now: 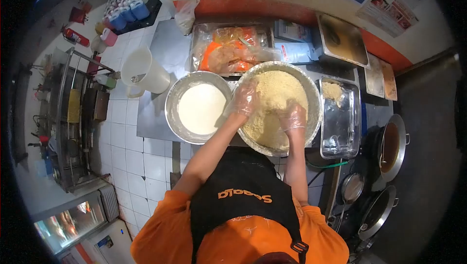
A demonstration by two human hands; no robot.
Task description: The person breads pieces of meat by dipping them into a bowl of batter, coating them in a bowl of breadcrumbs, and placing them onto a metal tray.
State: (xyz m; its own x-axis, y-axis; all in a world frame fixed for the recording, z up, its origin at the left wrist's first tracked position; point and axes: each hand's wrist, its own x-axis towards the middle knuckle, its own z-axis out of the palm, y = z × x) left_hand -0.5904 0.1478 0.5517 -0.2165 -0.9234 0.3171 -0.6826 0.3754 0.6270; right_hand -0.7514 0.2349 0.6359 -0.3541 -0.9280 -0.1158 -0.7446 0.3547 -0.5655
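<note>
Head view: yellow crumbs (282, 86) in a bowl (315, 113) touch fingers of the right hand (295, 117), lying right of the left hand (246, 99), finger spread impossible to tell.

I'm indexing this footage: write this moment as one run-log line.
left hand: gloved, at left edge of large bowl | right hand: gloved, in yellowish crumbs | flanking: white-filled bowl, metal tray
</note>
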